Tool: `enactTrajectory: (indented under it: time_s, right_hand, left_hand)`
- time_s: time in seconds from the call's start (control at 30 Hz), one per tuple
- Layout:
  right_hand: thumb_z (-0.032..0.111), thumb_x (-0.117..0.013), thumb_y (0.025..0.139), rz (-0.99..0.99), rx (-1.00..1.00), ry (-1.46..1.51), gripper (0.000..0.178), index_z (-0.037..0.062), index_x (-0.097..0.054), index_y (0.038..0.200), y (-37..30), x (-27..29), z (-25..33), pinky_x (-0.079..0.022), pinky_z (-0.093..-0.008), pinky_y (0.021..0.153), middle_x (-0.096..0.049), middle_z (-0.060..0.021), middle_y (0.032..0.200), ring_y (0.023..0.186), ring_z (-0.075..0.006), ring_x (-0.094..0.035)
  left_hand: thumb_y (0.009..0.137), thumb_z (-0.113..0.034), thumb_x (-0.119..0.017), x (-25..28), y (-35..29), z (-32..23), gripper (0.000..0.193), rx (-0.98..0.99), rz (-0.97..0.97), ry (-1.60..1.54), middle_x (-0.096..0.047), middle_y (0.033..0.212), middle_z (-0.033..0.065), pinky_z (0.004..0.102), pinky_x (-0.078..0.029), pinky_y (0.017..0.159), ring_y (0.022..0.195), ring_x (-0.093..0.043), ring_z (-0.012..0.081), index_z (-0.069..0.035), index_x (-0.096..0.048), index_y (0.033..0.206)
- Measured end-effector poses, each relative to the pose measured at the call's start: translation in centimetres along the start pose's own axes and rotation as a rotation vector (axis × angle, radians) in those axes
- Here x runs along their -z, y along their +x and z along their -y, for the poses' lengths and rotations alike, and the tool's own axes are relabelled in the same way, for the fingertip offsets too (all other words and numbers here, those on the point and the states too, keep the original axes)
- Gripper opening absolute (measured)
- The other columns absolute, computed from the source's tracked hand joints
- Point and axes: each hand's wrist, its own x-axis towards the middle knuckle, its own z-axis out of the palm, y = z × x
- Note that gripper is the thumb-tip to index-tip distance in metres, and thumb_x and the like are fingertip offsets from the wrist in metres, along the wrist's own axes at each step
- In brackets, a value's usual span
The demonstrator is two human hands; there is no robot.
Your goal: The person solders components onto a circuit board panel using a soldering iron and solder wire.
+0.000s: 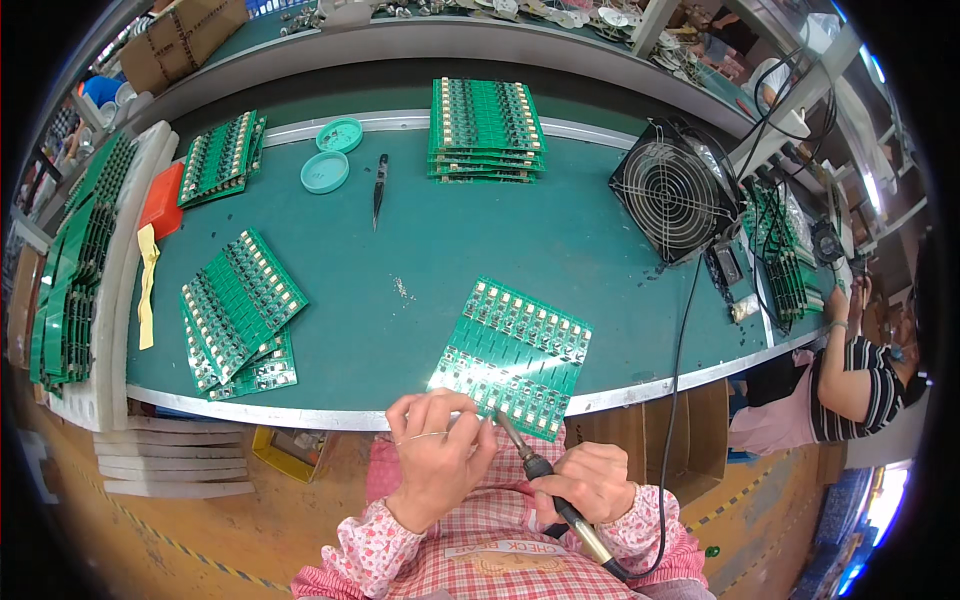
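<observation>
A green circuit board panel (515,355) with rows of white components lies at the table's front edge, its near corner jutting over the rim. My right hand (590,482) is closed around the handle of a soldering iron (540,468), whose tip meets the near part of the panel. Beside the tip, my left hand (435,450) is closed in a pinch at the panel's near left edge. A thin silvery strand, looking like solder wire (425,435), runs across its fingers; where it ends is hidden.
Stacked panels stand at the back (487,130), at left (240,305) and far left (85,270). A black fan (672,190) stands right, the iron's cord (678,370) below. Tweezers (380,190) lie near round teal lids (325,172). A co-worker (850,385) is at right.
</observation>
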Motion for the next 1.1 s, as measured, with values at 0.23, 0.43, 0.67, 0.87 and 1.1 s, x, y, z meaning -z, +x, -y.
enactTrajectory:
  time_s: [0.23,0.43,0.67,0.87,1.1]
  right_hand:
    - [0.003,-0.069,0.069,-0.016,-0.167,0.104,0.017,0.0053,-0.063,0.084,1.4,0.8,0.5,-0.041,-0.0251,0.042,-0.053,0.0003,0.054,0.042,-0.0138,-0.053]
    - [0.005,-0.063,0.083,-0.134,-0.274,0.247,0.008,0.0004,-0.057,0.084,2.1,1.6,0.2,-0.048,-0.03,0.044,-0.061,-0.0053,0.056,0.044,-0.0175,-0.059]
    - [0.01,-0.07,0.082,-0.133,-0.684,0.236,0.008,0.0054,-0.064,0.082,2.3,1.5,0.6,-0.047,-0.0276,0.047,-0.064,-0.0044,0.06,0.048,-0.0151,-0.061]
    - [0.009,-0.069,0.085,-0.119,-0.749,0.316,0.007,0.0039,-0.063,0.084,2.8,1.5,0.3,-0.046,-0.0264,0.047,-0.063,-0.0033,0.06,0.048,-0.013,-0.061]
    - [0.009,-0.065,0.09,-0.097,-0.943,0.451,0.01,0.0017,-0.061,0.086,3.6,1.8,0.0,-0.046,-0.0253,0.048,-0.064,-0.0045,0.062,0.05,-0.0115,-0.061]
  left_hand:
    - [0.072,-0.007,-0.071,0.3,0.0,0.1,0.013,-0.001,0.022,-0.03,-0.059,0.094,0.0041,0.0443,-0.036,0.089,0.096,-0.057,0.0258,-0.007,-0.059,0.078]
    - [0.074,-0.006,-0.069,0.7,0.2,0.0,0.013,-0.005,0.054,-0.033,-0.059,0.096,0.0049,0.0446,-0.036,0.09,0.097,-0.056,0.0253,-0.007,-0.059,0.082]
    - [0.071,-0.005,-0.07,0.4,0.3,-0.1,0.016,0.013,0.054,-0.02,-0.059,0.095,0.0046,0.0443,-0.036,0.09,0.096,-0.055,0.0255,-0.007,-0.059,0.081]
    - [0.069,-0.006,-0.072,0.7,0.6,-0.4,0.018,0.015,0.05,-0.012,-0.058,0.093,0.0046,0.0438,-0.036,0.087,0.094,-0.055,0.0265,-0.007,-0.058,0.079]
    - [0.067,-0.007,-0.073,0.1,0.8,-0.2,0.02,0.013,0.054,0.015,-0.057,0.092,0.0047,0.0433,-0.035,0.085,0.093,-0.054,0.0264,-0.007,-0.059,0.08]
